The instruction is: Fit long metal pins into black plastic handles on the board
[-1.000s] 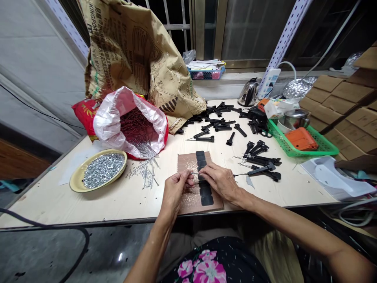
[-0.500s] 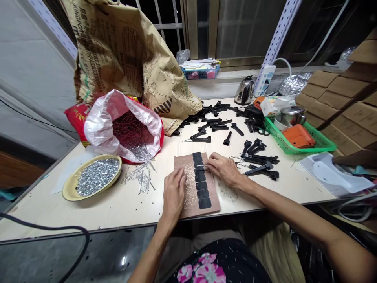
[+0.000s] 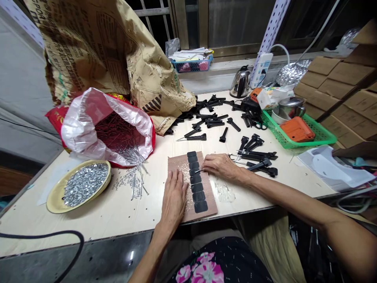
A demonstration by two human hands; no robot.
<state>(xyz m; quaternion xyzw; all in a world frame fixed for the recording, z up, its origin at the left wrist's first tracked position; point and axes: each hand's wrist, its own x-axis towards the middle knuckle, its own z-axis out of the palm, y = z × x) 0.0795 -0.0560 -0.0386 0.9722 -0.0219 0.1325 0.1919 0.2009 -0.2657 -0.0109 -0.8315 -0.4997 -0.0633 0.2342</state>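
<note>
On the plywood workbench (image 3: 97, 224), what's the big picture?

Heaped goods, mostly. A crumpled kraft paper sack (image 3: 88, 43) slumps at the far left against a white plastic bag (image 3: 85, 125) full of long nails. Nearer the edge sits a yellow plate (image 3: 55, 196) of small bright metal pieces. At the far right is a green plastic basket (image 3: 318, 135), and black plastic handles (image 3: 256, 156) are scattered across the middle.

And in front of the person?

A brown board (image 3: 179, 188) dusted with pale shavings, carrying a column of black rounded pads (image 3: 196, 188).

Where are the hands?

Both are on or at that board, on either side of the pads. The left hand (image 3: 174, 196) lies flat on the board just left of the column, fingers slightly apart and pointing away from the person. The right hand (image 3: 219, 166) comes in from the right, its fingertips brought together at the column.

Holding anything?

A thin metal pin (image 3: 198, 171), it seems. It sticks out from the right fingertips, pinched at one end, with its other end on a pad about fourth from the far end. It's too small to see the grip exactly.
</note>
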